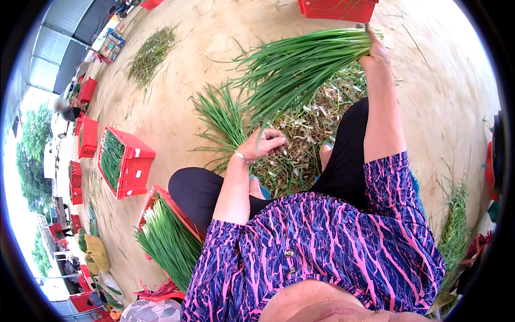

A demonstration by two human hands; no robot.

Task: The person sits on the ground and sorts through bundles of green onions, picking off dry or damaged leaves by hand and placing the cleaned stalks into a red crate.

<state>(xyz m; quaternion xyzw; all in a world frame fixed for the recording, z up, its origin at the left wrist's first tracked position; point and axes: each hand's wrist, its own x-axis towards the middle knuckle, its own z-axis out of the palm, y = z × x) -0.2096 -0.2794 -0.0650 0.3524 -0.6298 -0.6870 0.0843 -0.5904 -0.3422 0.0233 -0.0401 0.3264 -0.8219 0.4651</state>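
Observation:
My right hand is stretched far out to the right, wrapped round the pale root end of a big bunch of green onions. The bunch's long leaves spread leftward and hang down over the ground. Between my knees my left hand has its fingers curled and pressed together; whatever they may hold is too small to make out. Just beyond that hand lies a smaller, loose bunch of green onions. A heap of stripped leaves and pale roots covers the ground between my feet.
By my left knee stands a red crate packed with green onions. Another red crate with greens is farther left, before more red crates. A red crate sits at the far edge. Loose greens lie at right.

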